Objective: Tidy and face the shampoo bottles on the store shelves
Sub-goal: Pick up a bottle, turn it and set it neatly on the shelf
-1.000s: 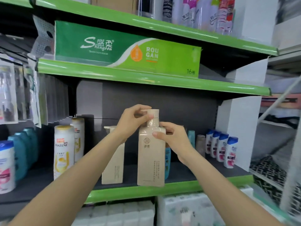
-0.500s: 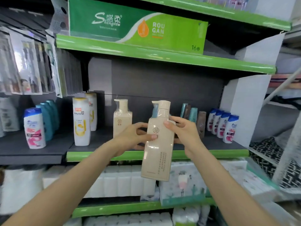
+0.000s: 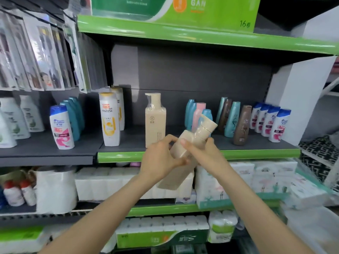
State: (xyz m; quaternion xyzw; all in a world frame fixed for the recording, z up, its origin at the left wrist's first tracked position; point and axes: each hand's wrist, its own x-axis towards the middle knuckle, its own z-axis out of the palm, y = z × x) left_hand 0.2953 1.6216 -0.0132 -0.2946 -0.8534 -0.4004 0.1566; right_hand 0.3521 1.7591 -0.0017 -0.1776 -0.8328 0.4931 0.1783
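Holding a beige bottle before the shelf

I grip the tilted beige pump bottle (image 3: 185, 153) with left hand (image 3: 158, 160) and right hand (image 3: 205, 154), fingers curled round it, hiding its label. Behind on the shelf (image 3: 256, 153), "PANTENE" bottle (image 3: 110, 120) reads clearly.

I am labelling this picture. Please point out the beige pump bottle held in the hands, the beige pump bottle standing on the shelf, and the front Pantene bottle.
held beige pump bottle (image 3: 206, 128), head view, on its cap.
standing beige pump bottle (image 3: 155, 125), head view, on its front face.
front Pantene bottle (image 3: 109, 120), head view, on its label.
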